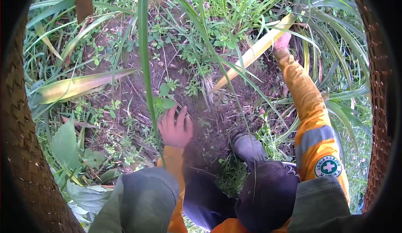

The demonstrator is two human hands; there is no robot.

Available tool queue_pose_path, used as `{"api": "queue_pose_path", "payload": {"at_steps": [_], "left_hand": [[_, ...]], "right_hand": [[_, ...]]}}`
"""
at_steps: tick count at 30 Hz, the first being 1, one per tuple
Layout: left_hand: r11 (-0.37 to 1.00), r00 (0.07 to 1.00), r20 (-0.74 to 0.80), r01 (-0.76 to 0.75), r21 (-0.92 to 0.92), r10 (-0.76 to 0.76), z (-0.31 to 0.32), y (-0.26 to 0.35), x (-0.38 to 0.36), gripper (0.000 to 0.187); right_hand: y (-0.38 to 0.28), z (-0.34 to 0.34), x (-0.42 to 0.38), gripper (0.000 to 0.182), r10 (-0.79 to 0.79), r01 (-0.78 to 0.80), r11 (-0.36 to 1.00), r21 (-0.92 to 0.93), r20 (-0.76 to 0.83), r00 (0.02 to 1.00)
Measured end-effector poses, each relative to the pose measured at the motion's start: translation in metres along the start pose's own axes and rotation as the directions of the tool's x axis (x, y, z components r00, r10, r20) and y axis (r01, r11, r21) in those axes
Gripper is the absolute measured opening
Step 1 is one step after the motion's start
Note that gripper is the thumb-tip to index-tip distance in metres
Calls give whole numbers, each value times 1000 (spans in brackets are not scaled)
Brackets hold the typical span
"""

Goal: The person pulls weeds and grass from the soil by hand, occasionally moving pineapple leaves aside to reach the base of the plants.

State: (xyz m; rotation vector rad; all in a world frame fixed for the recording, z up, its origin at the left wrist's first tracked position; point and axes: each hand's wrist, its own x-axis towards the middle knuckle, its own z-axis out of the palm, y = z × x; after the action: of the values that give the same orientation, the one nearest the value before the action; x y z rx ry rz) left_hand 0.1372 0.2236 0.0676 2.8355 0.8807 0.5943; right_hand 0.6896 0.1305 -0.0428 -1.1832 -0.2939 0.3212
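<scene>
My left hand (176,127) is low over the soil, its fingers spread beside a small broad-leaved green weed (166,101), with nothing seen in it. At the upper right, my right hand (282,42) reaches in at the base of a long-leaved plant (303,13). A long yellow leaf (255,54) crosses in front of that hand and hides most of its fingers. Whether the hand grips anything cannot be made out. Both arms wear orange sleeves, the right one with a grey band.
A dark boot (248,147) stands on the ground below the yellow leaf. My knees (146,195) fill the bottom. Another yellowing leaf (79,85) lies at the left. A tall green blade (144,53) hangs close in front. Woven brown edges (379,86) frame both sides.
</scene>
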Motion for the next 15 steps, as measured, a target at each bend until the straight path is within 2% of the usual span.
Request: {"api": "queue_pose_path", "payload": {"at_steps": [1,2,5,8,10,11,14,15], "left_hand": [[1000,1000,-20,9,-12,-10,1,1,-1,39],[1000,1000,-25,8,-25,-9,2,1,0,39],[999,1000,-18,3,-37,-4,-3,3,2,39],[999,998,-43,-42,-24,41,-1,-1,0,38],[998,999,-40,-38,-59,35,-1,0,-1,37],[997,999,-43,-33,-72,30,-2,-1,0,37],[994,997,-76,-33,-107,25,2,-3,-2,36],[998,996,-76,-39,-47,35,-4,0,0,36]], "right_hand": [[0,-3,-5,43,-120,154,856,-493,102,988],[2,1,-7,46,-191,254,726,-639,168,967],[22,11,9,65,-242,327,634,-700,222,945],[0,74,9,110,-237,281,629,-725,165,957],[-12,87,6,133,-211,374,582,-722,310,927],[-5,100,20,135,-263,452,512,-730,368,892],[10,123,60,116,-313,582,340,-739,494,811],[11,128,73,109,-321,597,293,-747,512,797]]}}
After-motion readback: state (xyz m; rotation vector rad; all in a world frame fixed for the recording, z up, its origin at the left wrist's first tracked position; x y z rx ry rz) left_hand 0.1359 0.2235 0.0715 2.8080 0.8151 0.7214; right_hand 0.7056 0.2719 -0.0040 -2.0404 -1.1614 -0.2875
